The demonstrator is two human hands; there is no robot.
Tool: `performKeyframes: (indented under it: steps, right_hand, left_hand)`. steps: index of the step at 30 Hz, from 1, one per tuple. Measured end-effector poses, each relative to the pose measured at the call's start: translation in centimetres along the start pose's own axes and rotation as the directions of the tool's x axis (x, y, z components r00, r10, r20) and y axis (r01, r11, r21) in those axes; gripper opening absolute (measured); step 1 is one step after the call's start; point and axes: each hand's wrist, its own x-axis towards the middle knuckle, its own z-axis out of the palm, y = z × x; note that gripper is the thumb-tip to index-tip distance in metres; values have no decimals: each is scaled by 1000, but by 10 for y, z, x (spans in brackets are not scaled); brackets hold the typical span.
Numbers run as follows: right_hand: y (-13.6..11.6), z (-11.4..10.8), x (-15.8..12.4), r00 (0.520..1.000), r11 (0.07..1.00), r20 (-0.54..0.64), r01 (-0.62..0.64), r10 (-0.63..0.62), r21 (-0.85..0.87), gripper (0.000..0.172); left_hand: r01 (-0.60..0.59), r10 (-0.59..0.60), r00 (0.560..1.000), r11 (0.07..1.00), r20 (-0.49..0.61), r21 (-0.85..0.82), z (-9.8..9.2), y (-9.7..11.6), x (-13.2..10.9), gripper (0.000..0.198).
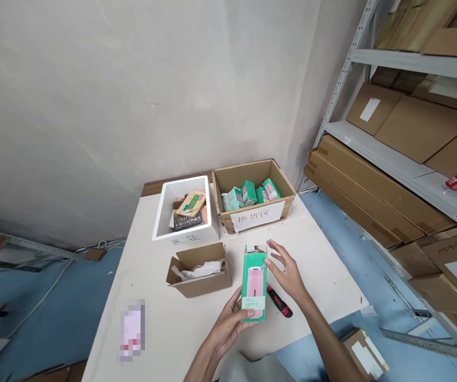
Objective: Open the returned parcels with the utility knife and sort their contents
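Note:
My left hand (230,322) grips the lower part of a green and pink product box (255,289), which stands upright above the table with a picture of a pink bottle-like item on its front. The top of this box looks opened. At its upper right edge is my right hand (288,270), fingers spread apart, the thumb and index fingertip at or near the edge. A black and red utility knife (279,302) lies on the table just right of the box. To the left sits an open brown carton (202,286) with white paper inside.
A white foam box (159,223) holding packets and a cardboard box (258,215) holding several green boxes stand at the table's back. A blurred pinkish item (132,331) lies at the left. Shelves (371,146) loaded with cartons rise on the right.

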Motion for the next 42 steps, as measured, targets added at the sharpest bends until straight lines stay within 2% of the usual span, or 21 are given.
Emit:
performKeyframes:
  steps: [4, 10, 12, 15, 21, 25, 28, 31, 33, 35, 38, 42]
  right_hand:
    - [8, 7, 12, 993, 997, 108, -51, 46, 50, 76]
    - [19, 16, 37, 966, 985, 240, -126, 95, 115, 85]
    - [21, 16, 59, 959, 980, 261, -147, 108, 137, 84]
    - [26, 19, 106, 965, 975, 250, -131, 84, 178, 84]
    - [20, 45, 214, 979, 961, 204, -57, 1, 270, 91]
    - [14, 65, 261, 980, 962, 193, 0, -55, 275, 89]
    - [29, 75, 273, 987, 984, 152, 23, -51, 179, 79]
    - [53, 81, 262, 995, 998, 94, 10, -15, 56, 73]
    - [65, 83, 244, 998, 1000, 66, -6, 6, -4, 70]
    - [70, 82, 218, 999, 999, 50, -9, 11, -35, 65]
    - [69, 82, 171, 997, 999, 80, -12, 14, -29, 59]
    - [80, 91, 111, 969, 987, 187, -162, 162, -19, 64]
  left_hand:
    - [-69, 69, 997, 998, 24, -9, 10, 34, 29, 107]
    - [-202, 200, 977, 979, 71, 22, 31, 94, 77, 100]
    - [-232, 230, 970, 973, 81, 16, 39, 113, 95, 98]
    - [-310, 306, 946, 950, 103, 28, 49, 142, 127, 98]
    - [-513, 511, 858, 846, 54, 143, 59, 210, 194, 94]
    - [-578, 589, 808, 787, 18, 216, 52, 253, 221, 88]
    - [-526, 559, 827, 804, -52, 278, 33, 267, 230, 87]
    - [-476, 534, 840, 812, -99, 336, 4, 256, 224, 90]
    - [-502, 580, 808, 772, -108, 390, -19, 240, 208, 88]
    - [-511, 641, 755, 707, -137, 489, -44, 222, 180, 84]
    - [-398, 712, 657, 606, -248, 689, -86, 198, 127, 74]
    - [-267, 756, 508, 594, -413, 759, -153, 172, 60, 70]
